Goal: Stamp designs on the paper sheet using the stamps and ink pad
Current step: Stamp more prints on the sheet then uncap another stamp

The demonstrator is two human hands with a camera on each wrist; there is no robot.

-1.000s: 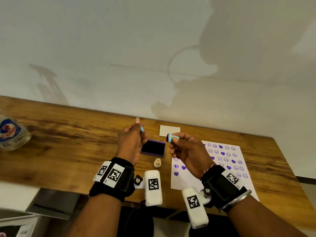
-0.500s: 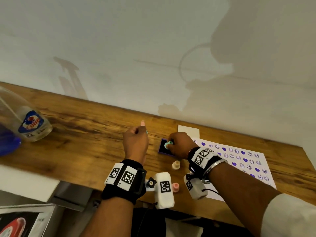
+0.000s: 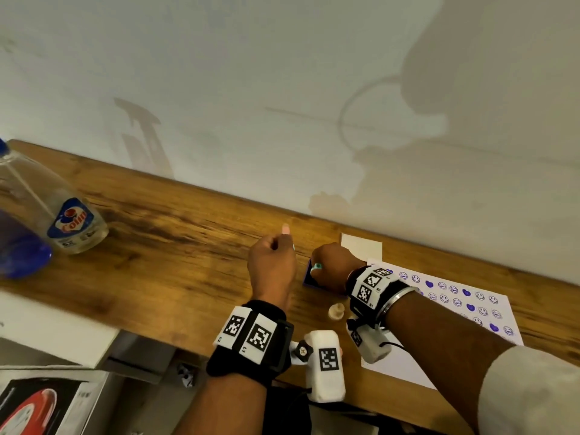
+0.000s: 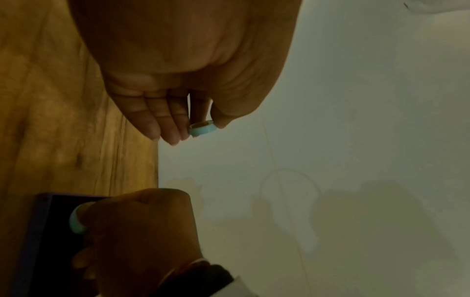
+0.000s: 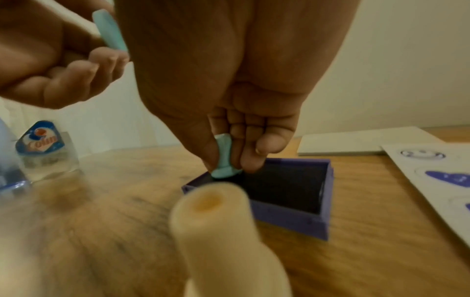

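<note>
Inking step: the right hand (image 5: 229, 100) pinches a teal stamp (image 5: 223, 158) down onto the ink pad (image 5: 289, 188); the left hand (image 3: 271, 265) pinches its cap (image 4: 202, 128). Next, I judge, lift to a bare spot on the paper sheet (image 3: 470, 309)

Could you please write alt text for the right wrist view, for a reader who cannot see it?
The right hand presses a light blue stamp into a purple ink pad on a wooden table. The left hand holds a light blue cap above; a cream stamp stands blurred in front.
</note>
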